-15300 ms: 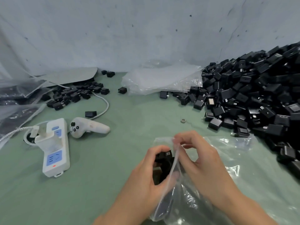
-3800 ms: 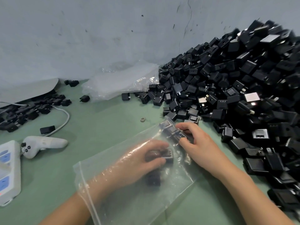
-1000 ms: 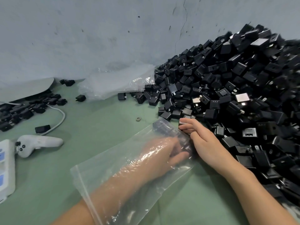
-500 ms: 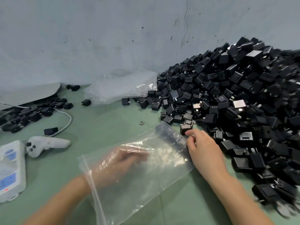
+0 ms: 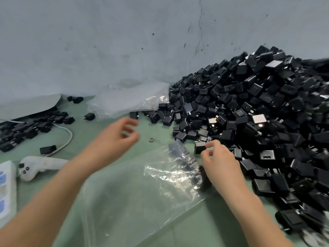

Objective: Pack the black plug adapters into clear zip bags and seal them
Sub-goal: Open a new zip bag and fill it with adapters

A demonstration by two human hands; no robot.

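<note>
A clear zip bag [image 5: 133,202] lies flat on the green table [image 5: 210,223], nearest the viewer. A row of adapters [image 5: 187,158] sits packed inside the bag along its far right edge. Just right of the bag at that corner, the right hand [image 5: 219,164] pinches one black adapter [image 5: 199,147] between thumb and fingertips, just outside the bag. Above the bag's far left edge the left hand [image 5: 114,139] hovers, blurred, with its fingers loosely curved and nothing in them. Left of the bag lie a white controller [image 5: 35,166] and a power strip [image 5: 5,189]. Just beyond the bag rests a small ring [image 5: 151,139]. To the bag's right and beyond it rises the big heap of adapters [image 5: 258,113]. Farther beyond the bag lies a stack of empty bags [image 5: 131,98], against the grey wall [image 5: 106,41].
</note>
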